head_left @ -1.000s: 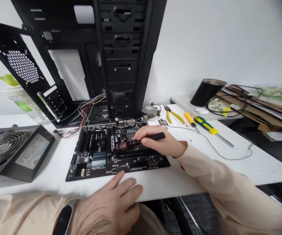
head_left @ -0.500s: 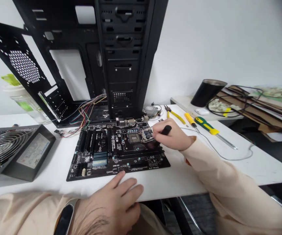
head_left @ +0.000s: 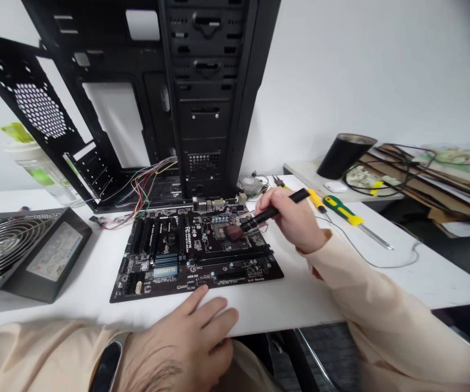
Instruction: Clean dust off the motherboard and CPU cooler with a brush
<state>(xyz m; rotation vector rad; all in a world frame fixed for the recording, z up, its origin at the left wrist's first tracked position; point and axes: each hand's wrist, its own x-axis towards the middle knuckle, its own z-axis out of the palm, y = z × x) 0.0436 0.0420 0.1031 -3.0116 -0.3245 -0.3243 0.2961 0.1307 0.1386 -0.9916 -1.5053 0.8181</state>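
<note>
A dark motherboard (head_left: 218, 253) lies flat on the white table, its CPU socket (head_left: 220, 231) partly covered by brush bristles. My right hand (head_left: 286, 213) grips a soft brush with a black handle (head_left: 261, 218); its dark reddish bristles (head_left: 234, 233) are over the socket and seem to touch it. My left hand (head_left: 196, 332) rests at the near edge of the board, fingers apart and holding nothing. Its index fingertip is on that edge.
A black computer case (head_left: 210, 130) stands behind the board, with coloured wires (head_left: 141, 190) trailing from it. On the left sits a power supply (head_left: 55, 250). To the right lie pliers (head_left: 278, 182), a yellow-handled screwdriver (head_left: 315, 199), a green-and-yellow screwdriver (head_left: 343, 209) and a black cup (head_left: 344, 155).
The right hand has shifted slightly right and tilted the brush, so its bristles now show over the socket and its handle points up to the right. My left hand stays in place.
</note>
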